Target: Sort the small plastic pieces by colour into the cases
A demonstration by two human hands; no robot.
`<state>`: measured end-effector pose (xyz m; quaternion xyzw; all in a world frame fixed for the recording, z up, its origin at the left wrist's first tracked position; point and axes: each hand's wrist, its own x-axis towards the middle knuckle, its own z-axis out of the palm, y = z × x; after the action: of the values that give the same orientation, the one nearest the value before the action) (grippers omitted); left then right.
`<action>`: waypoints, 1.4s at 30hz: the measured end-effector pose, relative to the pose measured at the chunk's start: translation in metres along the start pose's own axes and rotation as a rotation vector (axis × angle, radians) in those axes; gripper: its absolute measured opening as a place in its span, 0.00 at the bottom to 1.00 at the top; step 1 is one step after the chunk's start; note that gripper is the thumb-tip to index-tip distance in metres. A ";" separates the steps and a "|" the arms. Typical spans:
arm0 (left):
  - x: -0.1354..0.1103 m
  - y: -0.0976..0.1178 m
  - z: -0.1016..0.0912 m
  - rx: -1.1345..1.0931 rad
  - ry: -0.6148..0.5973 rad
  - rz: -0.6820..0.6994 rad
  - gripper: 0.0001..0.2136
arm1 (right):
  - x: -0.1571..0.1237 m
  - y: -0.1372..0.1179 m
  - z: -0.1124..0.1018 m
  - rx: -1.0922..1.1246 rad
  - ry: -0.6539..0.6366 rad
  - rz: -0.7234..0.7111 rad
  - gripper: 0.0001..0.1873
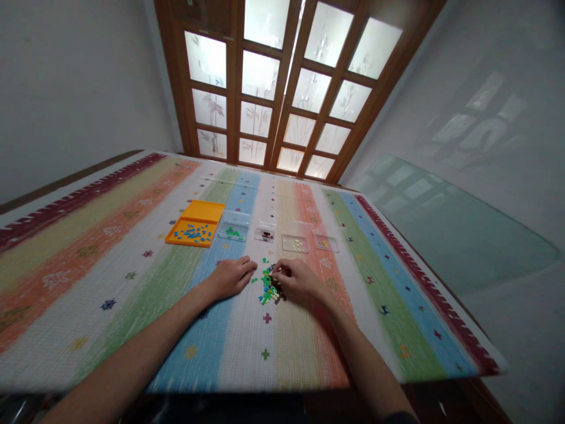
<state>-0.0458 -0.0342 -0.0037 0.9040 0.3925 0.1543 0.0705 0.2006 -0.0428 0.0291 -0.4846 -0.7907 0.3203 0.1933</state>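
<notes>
A small pile of mixed building-brick-like pieces (268,288), mostly green with some blue, yellow, white and dark brown, lies on the striped tablecloth. At its right edge my right hand (298,280) is closed in a pinch over the pieces; whatever sits between the fingertips is too small to make out. My left hand (232,277) rests on the cloth just left of the pile, fingers together and curled. Its palm side is hidden, so I cannot tell whether it holds a piece. A few green pieces (254,280) lie loose between the hands and the pile.
Beyond the hands stands a row of containers: an orange case (202,209) with blue pieces, a clear box (239,219) with green ones, a clear box (271,241) with dark ones, a clear box (294,250) with pale ones and a clear box (332,248) with yellow ones.
</notes>
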 end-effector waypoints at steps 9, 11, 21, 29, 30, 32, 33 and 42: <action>0.000 0.001 -0.002 -0.001 -0.005 -0.005 0.11 | 0.002 0.034 -0.034 0.046 0.301 0.010 0.14; 0.000 0.001 -0.002 -0.003 -0.003 -0.006 0.11 | 0.000 0.049 -0.047 0.035 0.464 0.044 0.18; 0.000 0.000 0.000 0.014 0.006 -0.002 0.12 | -0.011 0.100 -0.086 -0.026 0.891 0.356 0.27; 0.001 0.000 -0.001 0.036 -0.019 0.011 0.11 | -0.009 0.113 -0.088 -0.089 0.888 0.416 0.25; 0.000 -0.001 -0.001 0.037 -0.020 0.012 0.11 | -0.009 0.113 -0.089 -0.088 0.894 0.411 0.25; 0.000 -0.001 -0.001 0.037 -0.020 0.011 0.11 | -0.010 0.110 -0.089 -0.065 0.906 0.388 0.27; 0.000 -0.001 -0.001 0.035 -0.019 0.009 0.11 | -0.010 0.107 -0.089 -0.042 0.904 0.365 0.27; 0.000 0.000 0.000 0.027 -0.008 -0.009 0.11 | -0.001 0.040 -0.044 0.057 0.404 -0.044 0.18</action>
<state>-0.0456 -0.0340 -0.0038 0.9037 0.3984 0.1448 0.0604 0.2535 -0.0167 0.0333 -0.5159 -0.7368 0.2347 0.3686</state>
